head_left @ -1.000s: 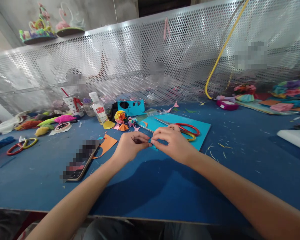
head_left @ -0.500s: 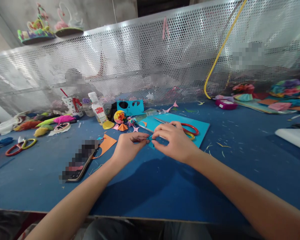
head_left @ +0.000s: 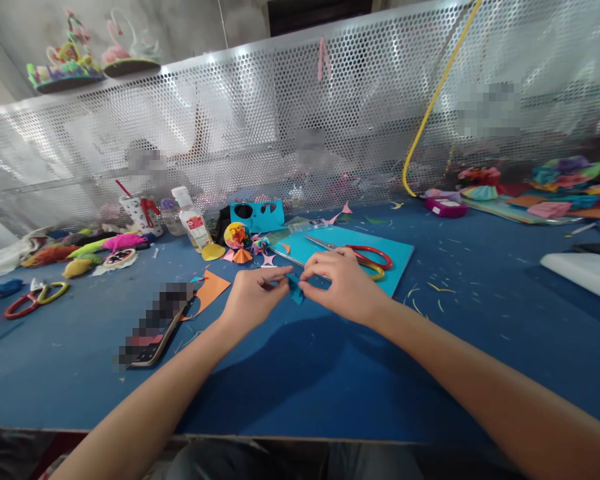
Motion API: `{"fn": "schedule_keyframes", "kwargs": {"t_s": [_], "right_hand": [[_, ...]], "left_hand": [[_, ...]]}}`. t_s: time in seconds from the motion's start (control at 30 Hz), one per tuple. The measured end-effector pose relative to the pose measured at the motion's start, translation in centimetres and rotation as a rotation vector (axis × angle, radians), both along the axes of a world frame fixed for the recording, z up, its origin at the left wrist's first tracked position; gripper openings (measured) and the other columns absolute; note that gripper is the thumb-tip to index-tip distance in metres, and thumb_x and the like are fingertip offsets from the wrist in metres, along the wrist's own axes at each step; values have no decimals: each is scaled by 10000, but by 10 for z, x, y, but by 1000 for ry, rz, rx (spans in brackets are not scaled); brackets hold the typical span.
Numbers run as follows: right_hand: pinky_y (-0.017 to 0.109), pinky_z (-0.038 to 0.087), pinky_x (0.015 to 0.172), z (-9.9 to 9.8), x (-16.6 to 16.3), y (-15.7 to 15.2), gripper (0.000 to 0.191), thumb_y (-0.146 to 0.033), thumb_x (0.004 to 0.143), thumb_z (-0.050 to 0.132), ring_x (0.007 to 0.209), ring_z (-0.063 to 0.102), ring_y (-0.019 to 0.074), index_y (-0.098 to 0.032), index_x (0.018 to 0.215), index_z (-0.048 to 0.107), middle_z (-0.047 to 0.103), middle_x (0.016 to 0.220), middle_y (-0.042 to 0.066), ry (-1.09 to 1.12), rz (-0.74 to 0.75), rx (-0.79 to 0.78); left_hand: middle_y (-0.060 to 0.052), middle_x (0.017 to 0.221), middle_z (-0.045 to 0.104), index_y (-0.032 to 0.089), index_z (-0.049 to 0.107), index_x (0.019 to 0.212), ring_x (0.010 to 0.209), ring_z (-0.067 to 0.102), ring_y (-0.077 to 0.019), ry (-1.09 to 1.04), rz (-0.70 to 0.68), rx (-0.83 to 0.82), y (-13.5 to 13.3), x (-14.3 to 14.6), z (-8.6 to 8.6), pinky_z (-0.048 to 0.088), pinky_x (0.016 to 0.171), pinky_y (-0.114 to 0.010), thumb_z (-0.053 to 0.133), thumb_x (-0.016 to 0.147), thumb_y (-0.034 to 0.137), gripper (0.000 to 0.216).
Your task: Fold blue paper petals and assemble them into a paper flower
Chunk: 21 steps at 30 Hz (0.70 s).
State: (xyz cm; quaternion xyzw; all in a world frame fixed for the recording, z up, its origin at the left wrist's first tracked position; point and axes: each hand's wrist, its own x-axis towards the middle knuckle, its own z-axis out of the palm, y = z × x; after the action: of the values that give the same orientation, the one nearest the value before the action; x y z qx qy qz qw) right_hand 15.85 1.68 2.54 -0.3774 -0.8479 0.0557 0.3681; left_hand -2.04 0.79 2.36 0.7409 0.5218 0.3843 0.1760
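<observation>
My left hand [head_left: 253,298] and my right hand [head_left: 343,283] meet over the blue table [head_left: 300,373], fingertips pinched together on a small folded piece of teal paper [head_left: 295,291]. Both hands hold it just above the tabletop. Behind my right hand lies a teal paper sheet [head_left: 347,257] with red and yellow handled scissors [head_left: 365,257] on it. A phone [head_left: 153,325] lies left of my left hand, next to an orange paper scrap [head_left: 211,288].
Small folded paper flowers [head_left: 243,240], a glue bottle [head_left: 191,218] and a cup [head_left: 137,210] stand at the back left. A second pair of scissors [head_left: 33,298] lies far left. Coloured craft pieces [head_left: 555,183] and a white object [head_left: 583,270] sit at the right. Perforated metal panel [head_left: 300,120] behind.
Both hands have shifted slightly left and nearer with the teal paper, which now shows more plainly between the fingertips. The view has drifted a little.
</observation>
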Motion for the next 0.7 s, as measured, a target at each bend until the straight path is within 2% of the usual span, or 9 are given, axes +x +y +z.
{"fn": "schedule_keyframes", "kwargs": {"t_s": [0.2, 0.37, 0.47, 0.6, 0.7], "right_hand": [[391, 226, 862, -1, 2, 3, 128, -177, 774, 536, 812, 578, 155, -216, 678, 611, 643, 812, -18, -38, 37, 9], [385, 224, 847, -1, 2, 4, 164, -169, 796, 513, 800, 573, 149, -212, 665, 602, 635, 802, -16, -66, 47, 17], [380, 219, 848, -1, 2, 4, 162, -169, 807, 508, 801, 570, 143, -210, 682, 603, 631, 818, -19, -79, 53, 23], [383, 217, 858, 1, 1, 1, 150, -197, 834, 497, 845, 564, 152, -215, 739, 612, 630, 882, -7, -82, 94, 21], [389, 214, 868, 2, -1, -1, 145, -208, 842, 493, 854, 564, 153, -217, 758, 611, 627, 901, -3, -71, 118, 17]], "left_hand": [[-23, 846, 724, 186, 692, 967, 731, 664, -193, 14, -16, 2, 1, 1, -1, 538, 645, -270, 561, 724, 224, 278], [-21, 920, 711, 215, 719, 871, 798, 664, -210, -2, -64, -23, 2, 0, 1, 543, 692, -291, 586, 728, 253, 199], [-29, 847, 723, 206, 722, 830, 776, 662, -205, -55, -55, -50, 2, 0, 3, 537, 676, -286, 630, 696, 259, 171], [-29, 700, 699, 170, 707, 792, 667, 632, -162, -106, -63, -97, 0, 0, 7, 496, 561, -227, 680, 643, 244, 168], [-20, 681, 676, 158, 695, 733, 621, 582, -131, -126, -103, -87, -1, 0, 10, 465, 559, -219, 704, 613, 242, 147]]}}
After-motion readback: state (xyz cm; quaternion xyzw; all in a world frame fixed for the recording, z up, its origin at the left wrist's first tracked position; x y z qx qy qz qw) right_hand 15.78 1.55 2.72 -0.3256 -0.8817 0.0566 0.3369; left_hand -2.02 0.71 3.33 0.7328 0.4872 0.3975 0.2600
